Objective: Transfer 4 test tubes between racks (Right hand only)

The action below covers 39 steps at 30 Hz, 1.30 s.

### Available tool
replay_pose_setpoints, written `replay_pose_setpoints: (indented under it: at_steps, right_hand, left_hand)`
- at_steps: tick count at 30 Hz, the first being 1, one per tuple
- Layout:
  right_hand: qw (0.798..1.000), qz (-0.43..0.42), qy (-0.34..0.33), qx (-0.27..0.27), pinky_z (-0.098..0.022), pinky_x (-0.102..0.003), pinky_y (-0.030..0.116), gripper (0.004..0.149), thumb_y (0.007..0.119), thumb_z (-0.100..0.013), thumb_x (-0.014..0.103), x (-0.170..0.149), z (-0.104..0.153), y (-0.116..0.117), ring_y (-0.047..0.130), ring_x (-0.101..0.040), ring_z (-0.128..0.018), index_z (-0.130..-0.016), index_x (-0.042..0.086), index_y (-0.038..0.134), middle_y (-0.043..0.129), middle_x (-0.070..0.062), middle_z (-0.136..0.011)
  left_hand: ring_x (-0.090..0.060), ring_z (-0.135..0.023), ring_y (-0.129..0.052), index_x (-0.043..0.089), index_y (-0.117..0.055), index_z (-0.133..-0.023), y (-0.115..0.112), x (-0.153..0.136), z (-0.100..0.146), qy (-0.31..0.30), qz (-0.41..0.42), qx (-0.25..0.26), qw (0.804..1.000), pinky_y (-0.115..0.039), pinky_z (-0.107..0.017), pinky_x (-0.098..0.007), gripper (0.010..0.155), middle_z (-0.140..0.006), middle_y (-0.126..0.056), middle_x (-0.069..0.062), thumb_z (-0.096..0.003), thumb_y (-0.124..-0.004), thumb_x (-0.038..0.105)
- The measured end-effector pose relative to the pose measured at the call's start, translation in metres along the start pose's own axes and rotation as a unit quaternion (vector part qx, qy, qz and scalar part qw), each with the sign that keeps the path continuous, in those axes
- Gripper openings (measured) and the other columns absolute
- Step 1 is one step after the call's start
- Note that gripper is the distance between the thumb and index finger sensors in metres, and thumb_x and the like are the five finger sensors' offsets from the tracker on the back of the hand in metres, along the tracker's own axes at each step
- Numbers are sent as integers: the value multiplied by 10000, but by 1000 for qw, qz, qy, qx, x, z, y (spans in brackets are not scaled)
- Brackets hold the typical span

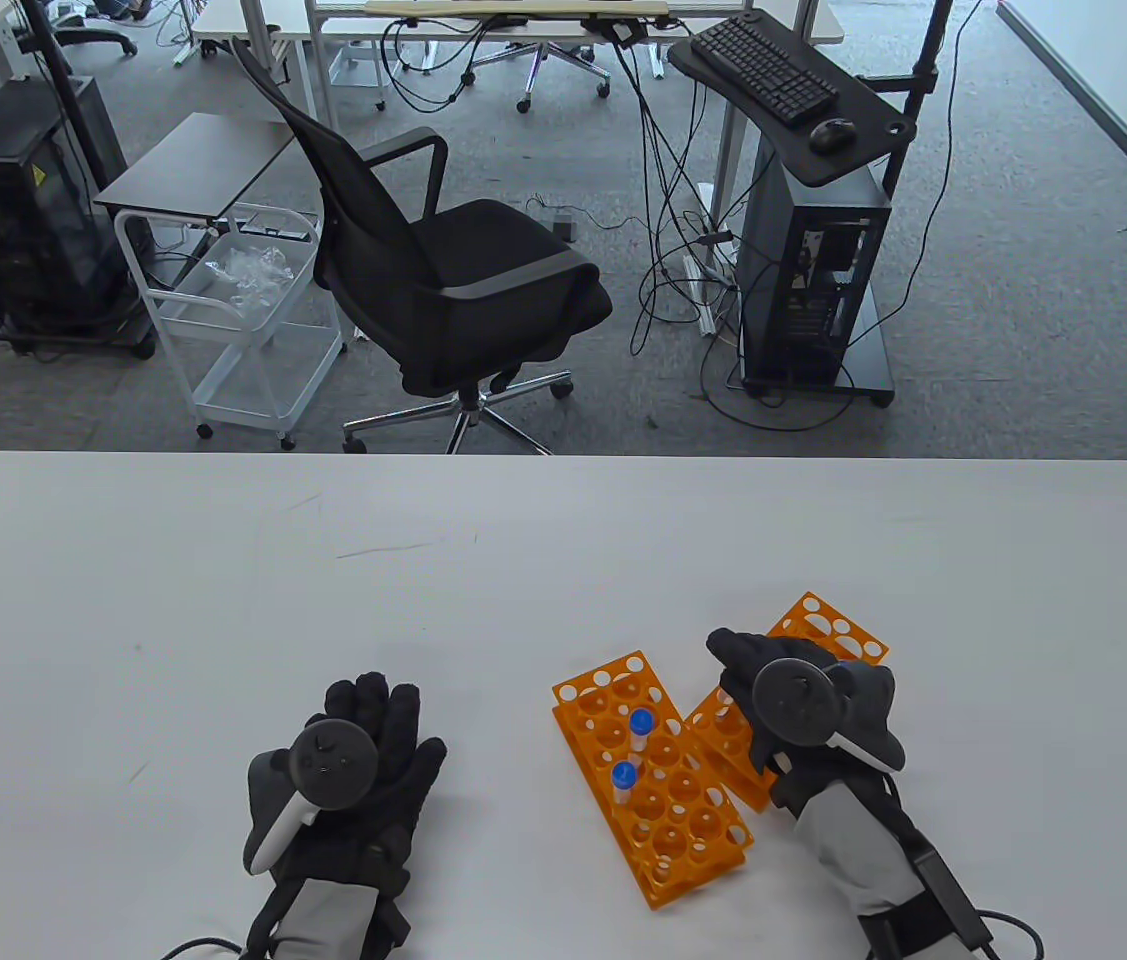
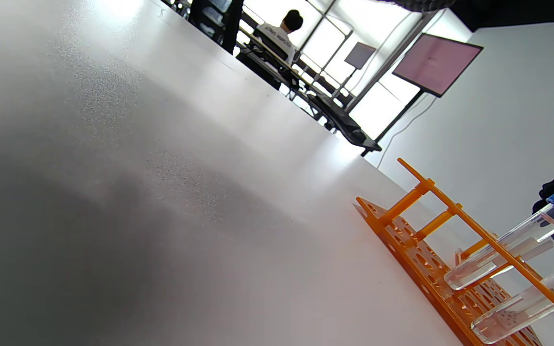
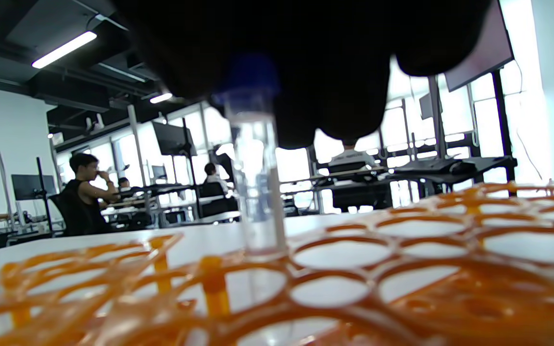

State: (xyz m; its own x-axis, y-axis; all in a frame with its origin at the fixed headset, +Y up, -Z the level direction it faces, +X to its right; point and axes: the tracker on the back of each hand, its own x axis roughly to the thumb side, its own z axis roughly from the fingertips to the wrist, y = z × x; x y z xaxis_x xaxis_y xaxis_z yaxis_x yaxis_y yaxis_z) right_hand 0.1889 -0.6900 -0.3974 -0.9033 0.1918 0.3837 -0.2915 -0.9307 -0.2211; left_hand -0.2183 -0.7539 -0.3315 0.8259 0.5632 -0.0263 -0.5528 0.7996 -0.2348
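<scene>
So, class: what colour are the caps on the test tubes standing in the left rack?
Blue. The caps show best in the table view, above the orange left rack.

Open-plan office: desks, swivel chair (image 1: 463, 290), computer tower (image 1: 808, 280), keyboard (image 1: 763, 68).

Table view: high, well back, looks down on the white table (image 1: 223, 600), both hands entering from its bottom edge.

Left wrist view: low, close to the table surface, strongly tilted, faces toward the right hand's side; catches the orange rack (image 2: 431, 259).

Right wrist view: very near, just under the right hand (image 3: 306, 62), level across a rack top (image 3: 354, 269).

Racks are shared by all three.
</scene>
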Motion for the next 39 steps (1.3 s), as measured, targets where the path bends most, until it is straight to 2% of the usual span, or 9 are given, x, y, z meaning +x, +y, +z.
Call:
replay_pose_setpoints:
  at_steps: [39]
  right_hand:
    - [999,-16,10,41,-594,-640,633,467,771,-487,260,-1,1,7,837,-440,-803,-943,158,783,877,-168,-934]
  left_hand:
    - [-103,-1044,212,422,-159,-1140,-1,0,-1,-3,0,-2,1000,130,-772,-400,677,-1177,51,133,-573,-457,638]
